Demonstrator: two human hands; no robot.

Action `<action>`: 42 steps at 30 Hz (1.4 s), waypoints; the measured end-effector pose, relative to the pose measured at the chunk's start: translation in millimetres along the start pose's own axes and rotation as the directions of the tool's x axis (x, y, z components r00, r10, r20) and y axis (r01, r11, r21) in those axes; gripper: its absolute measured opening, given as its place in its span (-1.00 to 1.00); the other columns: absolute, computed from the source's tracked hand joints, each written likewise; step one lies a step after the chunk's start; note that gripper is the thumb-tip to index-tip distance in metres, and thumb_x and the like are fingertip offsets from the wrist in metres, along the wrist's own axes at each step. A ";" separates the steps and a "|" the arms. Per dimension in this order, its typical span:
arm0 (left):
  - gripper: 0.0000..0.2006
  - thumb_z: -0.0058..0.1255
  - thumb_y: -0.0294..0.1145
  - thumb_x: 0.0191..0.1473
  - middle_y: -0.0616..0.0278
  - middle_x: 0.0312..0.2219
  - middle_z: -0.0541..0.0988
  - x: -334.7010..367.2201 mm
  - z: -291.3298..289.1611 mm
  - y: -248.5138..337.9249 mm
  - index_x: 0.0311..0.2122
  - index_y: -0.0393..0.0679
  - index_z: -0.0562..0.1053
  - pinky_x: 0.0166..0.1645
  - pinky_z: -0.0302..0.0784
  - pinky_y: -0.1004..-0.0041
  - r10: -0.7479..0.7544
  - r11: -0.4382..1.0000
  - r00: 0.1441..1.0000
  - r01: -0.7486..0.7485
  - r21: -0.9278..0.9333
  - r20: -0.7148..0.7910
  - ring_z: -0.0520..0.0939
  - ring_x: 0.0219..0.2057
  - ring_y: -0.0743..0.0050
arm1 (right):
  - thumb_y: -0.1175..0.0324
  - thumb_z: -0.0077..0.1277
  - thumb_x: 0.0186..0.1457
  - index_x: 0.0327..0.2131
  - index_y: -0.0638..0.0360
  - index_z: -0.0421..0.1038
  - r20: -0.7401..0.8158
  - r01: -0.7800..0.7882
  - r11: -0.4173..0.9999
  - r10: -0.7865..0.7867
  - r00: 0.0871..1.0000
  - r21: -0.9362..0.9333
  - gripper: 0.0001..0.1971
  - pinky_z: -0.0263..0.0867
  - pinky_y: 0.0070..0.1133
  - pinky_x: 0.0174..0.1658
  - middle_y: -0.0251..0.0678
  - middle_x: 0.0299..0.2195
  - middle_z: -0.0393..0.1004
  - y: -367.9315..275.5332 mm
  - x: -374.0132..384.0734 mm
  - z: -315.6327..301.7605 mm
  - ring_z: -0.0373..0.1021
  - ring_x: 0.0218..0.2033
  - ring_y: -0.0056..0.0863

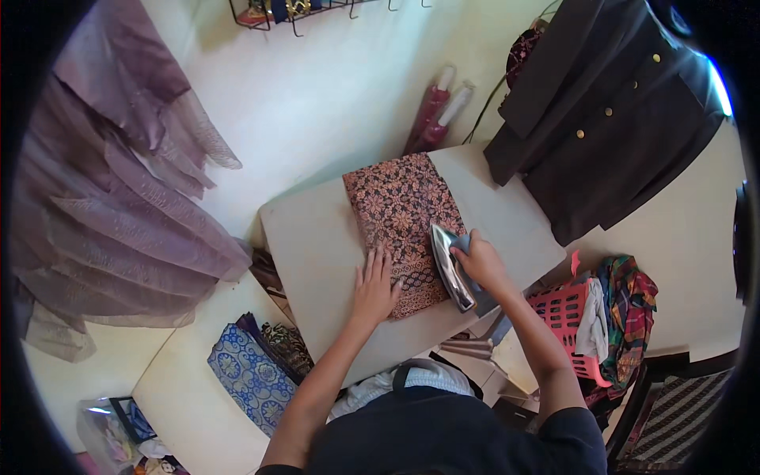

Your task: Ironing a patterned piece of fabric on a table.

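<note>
A folded floral cloth in black and orange-brown lies flat on the grey padded ironing table. My right hand is wrapped round the handle of a clothes iron, tilted on the cloth's right edge with its shiny metal side showing. My left hand rests flat on the cloth's lower left edge, its fingers stretched out. How much of the soleplate touches the cloth cannot be made out.
A dark jacket with gold buttons hangs over the table's right end. Sheer mauve garments hang at left. A pink basket of clothes stands at right. Blue patterned cloth lies at lower left. Wrapped rolls lean on the wall.
</note>
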State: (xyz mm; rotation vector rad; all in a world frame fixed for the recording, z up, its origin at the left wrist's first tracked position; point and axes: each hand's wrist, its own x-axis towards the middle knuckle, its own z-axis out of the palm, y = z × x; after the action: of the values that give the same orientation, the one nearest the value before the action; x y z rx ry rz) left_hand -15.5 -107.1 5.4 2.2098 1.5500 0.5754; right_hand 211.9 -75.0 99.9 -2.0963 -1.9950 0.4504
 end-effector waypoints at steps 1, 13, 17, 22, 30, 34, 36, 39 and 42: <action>-0.39 -0.17 -0.13 0.10 -0.01 0.22 -0.04 -13.8 -1.9 -1.7 0.19 -0.23 0.06 0.24 -0.10 -0.01 -0.003 1.000 1.000 0.004 0.006 -0.025 -0.02 0.25 0.07 | 0.15 0.05 -0.01 -0.25 0.35 0.20 -0.057 0.034 0.999 -0.032 0.998 0.037 -0.56 0.29 -0.21 -0.32 0.15 -0.47 0.43 -12.4 0.9 1.7 0.39 -0.37 0.08; -0.67 -0.07 -0.23 0.04 0.13 -0.02 0.33 -72.9 0.8 -3.4 -0.12 -0.19 0.39 -0.03 0.30 0.25 -0.008 0.999 0.984 0.017 0.045 -0.180 0.39 -0.08 0.16 | 0.22 0.04 0.00 -0.30 0.36 0.15 -0.119 0.073 0.991 -0.060 0.991 0.112 -0.60 0.36 -0.25 -0.32 0.09 -0.48 0.45 -131.3 92.9 84.5 0.43 -0.41 0.01; -0.72 -0.05 -0.25 0.03 0.14 -0.06 0.37 -70.4 0.8 1.0 -0.19 -0.19 0.42 -0.03 0.31 0.27 0.045 0.998 0.975 -0.035 0.051 -0.217 0.42 -0.11 0.16 | 0.25 0.06 -0.01 -0.27 0.35 0.16 -0.132 0.065 0.991 -0.050 0.990 0.117 -0.61 0.35 -0.27 -0.29 0.05 -0.44 0.47 -126.3 122.8 74.2 0.44 -0.36 -0.02; -0.75 -0.04 -0.36 -0.02 0.15 -0.08 0.40 -74.2 -3.9 -6.6 -0.19 -0.19 0.44 -0.06 0.33 0.27 0.038 0.998 0.963 -0.052 -0.047 -0.267 0.43 -0.14 0.16 | 0.27 0.04 0.00 -0.26 0.33 0.15 -0.074 0.123 0.988 -0.116 0.990 0.089 -0.63 0.35 -0.24 -0.30 0.10 -0.42 0.45 -123.3 69.7 82.0 0.43 -0.38 0.01; -0.76 -0.04 -0.37 -0.03 0.20 -0.26 0.42 -75.3 0.2 -7.9 -0.21 -0.18 0.44 -0.13 0.34 0.29 0.024 0.994 0.959 -0.052 -0.094 -0.282 0.43 -0.25 0.23 | 0.18 0.04 0.00 -0.16 0.37 0.17 -0.115 0.154 0.983 -0.142 0.983 0.103 -0.53 0.33 -0.19 -0.30 0.14 -0.44 0.44 -147.7 88.0 84.8 0.41 -0.37 0.06; -0.80 -0.02 -0.36 -0.04 0.21 -0.30 0.43 -67.0 -0.3 -1.0 -0.27 -0.17 0.44 -0.15 0.35 0.30 0.035 0.996 0.960 -0.056 -0.070 -0.279 0.44 -0.26 0.23 | 0.20 0.04 -0.01 -0.16 0.36 0.16 -0.127 0.052 0.993 -0.038 0.991 0.108 -0.53 0.32 -0.19 -0.29 0.15 -0.43 0.44 -136.8 117.0 91.5 0.41 -0.35 0.07; -0.81 -0.04 -0.35 -0.02 0.21 -0.29 0.43 -68.5 -2.1 -1.0 -0.28 -0.17 0.42 -0.14 0.34 0.30 0.061 0.994 0.963 -0.081 -0.068 -0.261 0.44 -0.26 0.23 | 0.26 0.02 0.01 -0.27 0.35 0.15 -0.144 0.143 0.989 -0.136 0.980 0.040 -0.63 0.35 -0.23 -0.32 0.09 -0.45 0.45 -123.6 100.6 87.8 0.43 -0.39 0.02; -0.85 -0.03 -0.36 -0.03 0.19 -0.30 0.43 -77.1 -8.3 -11.7 -0.34 -0.18 0.42 -0.15 0.35 0.29 0.008 0.993 0.959 -0.040 -0.107 -0.282 0.44 -0.27 0.23 | 0.24 -0.01 0.04 -0.24 0.35 0.13 -0.044 0.195 0.980 -0.193 0.980 0.045 -0.62 0.35 -0.23 -0.35 0.05 -0.49 0.46 -122.0 34.7 81.6 0.44 -0.43 0.00; -0.87 -0.01 -0.38 -0.05 0.19 -0.32 0.43 -76.9 -3.3 -5.2 -0.38 -0.18 0.43 -0.16 0.36 0.29 -0.001 0.991 0.943 -0.045 -0.129 -0.333 0.45 -0.28 0.23 | 0.20 -0.02 0.05 -0.23 0.33 0.11 0.017 0.066 0.998 -0.065 0.998 -0.024 -0.60 0.35 -0.23 -0.36 0.04 -0.49 0.46 -117.6 10.5 67.8 0.44 -0.44 0.00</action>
State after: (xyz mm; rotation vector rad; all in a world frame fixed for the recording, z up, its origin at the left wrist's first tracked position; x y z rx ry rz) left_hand -45.1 -177.8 -3.2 2.1094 1.5891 1.0752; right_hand 78.1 -61.3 78.2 -2.0404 -2.0816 0.4348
